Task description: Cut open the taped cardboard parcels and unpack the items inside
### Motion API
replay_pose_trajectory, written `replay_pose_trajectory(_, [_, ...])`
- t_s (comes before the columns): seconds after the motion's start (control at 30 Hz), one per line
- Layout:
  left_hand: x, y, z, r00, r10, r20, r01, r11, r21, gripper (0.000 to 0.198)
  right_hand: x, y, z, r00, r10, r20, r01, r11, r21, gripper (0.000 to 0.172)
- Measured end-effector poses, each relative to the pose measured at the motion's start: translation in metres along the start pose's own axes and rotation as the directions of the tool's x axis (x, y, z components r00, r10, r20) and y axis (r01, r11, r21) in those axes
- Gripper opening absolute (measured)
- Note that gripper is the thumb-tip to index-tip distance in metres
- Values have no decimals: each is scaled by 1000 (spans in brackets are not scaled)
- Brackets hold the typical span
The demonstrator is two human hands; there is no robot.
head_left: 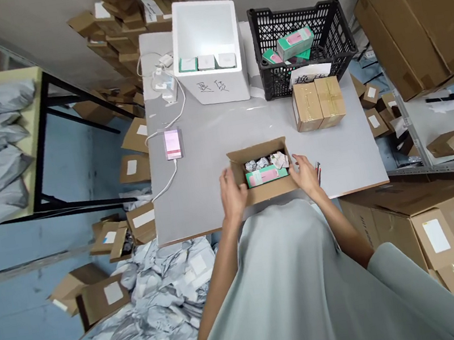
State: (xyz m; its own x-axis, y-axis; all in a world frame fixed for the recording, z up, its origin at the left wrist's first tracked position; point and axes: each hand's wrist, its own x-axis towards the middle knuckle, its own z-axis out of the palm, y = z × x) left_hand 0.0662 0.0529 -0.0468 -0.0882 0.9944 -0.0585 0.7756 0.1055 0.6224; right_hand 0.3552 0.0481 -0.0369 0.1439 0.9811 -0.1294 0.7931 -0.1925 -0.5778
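An open cardboard box point(271, 191) stands near the front edge of the grey table, its flaps up. Inside lie a green and pink product box point(266, 175) and several crumpled paper balls point(279, 160). My left hand point(233, 193) grips the cardboard box at its left side, fingers along the flap. At the opposite side, my right hand point(305, 173) holds the right edge between thumb and fingers. Just right of that hand lie pens or a slim cutter point(319, 172), too small to name surely.
Behind stand a white foam box point(222, 87) with small boxes, a black crate point(302, 72) with green and pink boxes, and two taped cartons point(319, 103). A phone point(172, 144) on a cable lies left. Grey parcel bags point(164, 289) and cartons cover the floor.
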Motion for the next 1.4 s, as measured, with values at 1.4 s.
replay_pose_trajectory(1.4, [72, 20, 73, 788, 150, 598, -347, 909, 229, 77, 72, -45, 29, 933, -89, 348, 242, 872, -425, 51])
